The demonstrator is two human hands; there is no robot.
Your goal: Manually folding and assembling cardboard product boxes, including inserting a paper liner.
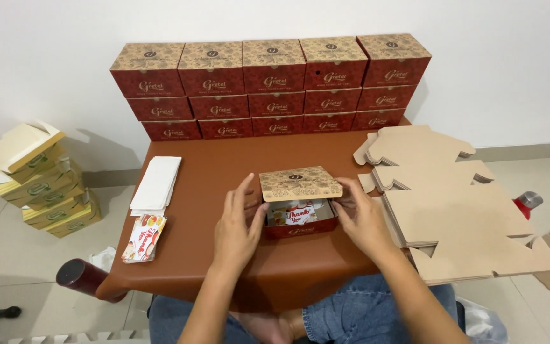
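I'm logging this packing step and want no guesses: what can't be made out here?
- Head view: inside of the red box, mostly hidden by its half-lowered lid.
- Left hand and right hand: fingertips behind the box sides.
- Flat cardboard blanks: count unclear, stacked.
- Red object: hidden behind blanks.

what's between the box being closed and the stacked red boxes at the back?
Nothing: in the head view, only bare brown table surface lies between the open red box the hands hold and the stacked red boxes.
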